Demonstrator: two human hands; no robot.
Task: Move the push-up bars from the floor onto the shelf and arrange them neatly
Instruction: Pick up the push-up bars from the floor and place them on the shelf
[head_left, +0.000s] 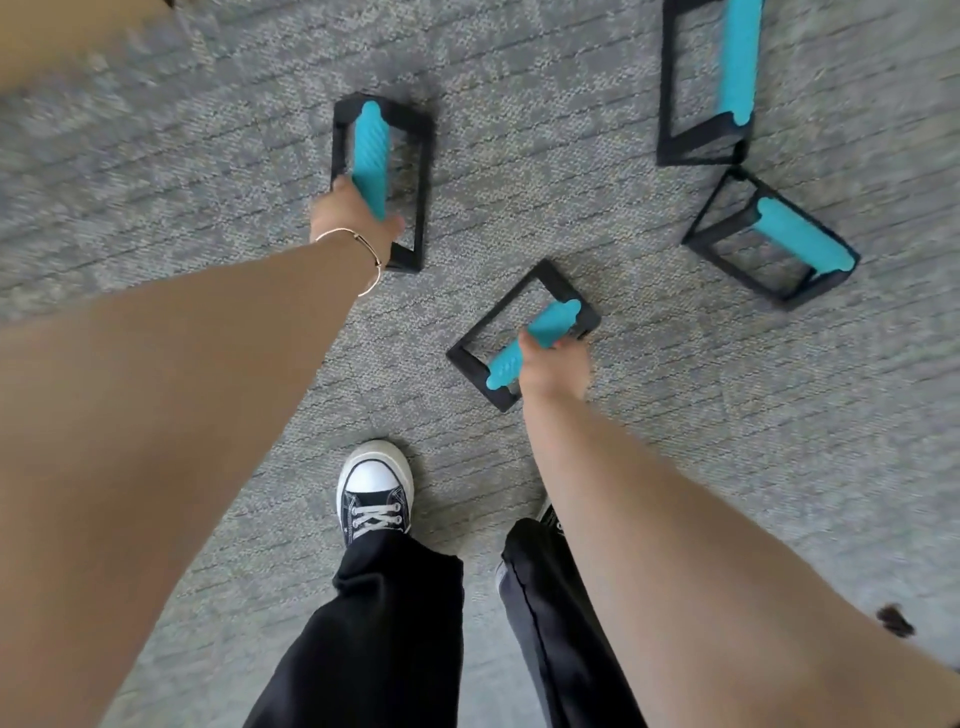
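Several push-up bars with black frames and teal grips are on the grey carpet. My left hand (353, 218) is closed around the near end of the teal grip of the left push-up bar (371, 150). My right hand (553, 364) grips the teal handle of the middle push-up bar (519, 338), which sits at an angle. Two more bars lie untouched to the right: a tilted push-up bar (774, 244) and a far push-up bar (711, 78) cut off by the top edge. No shelf is in view.
My feet stand just below the bars: a black-and-white sneaker (374, 493) and black trouser legs (395, 623). Grey carpet (727, 441) stretches out on all sides. A blurred tan surface (62, 36) fills the top left corner.
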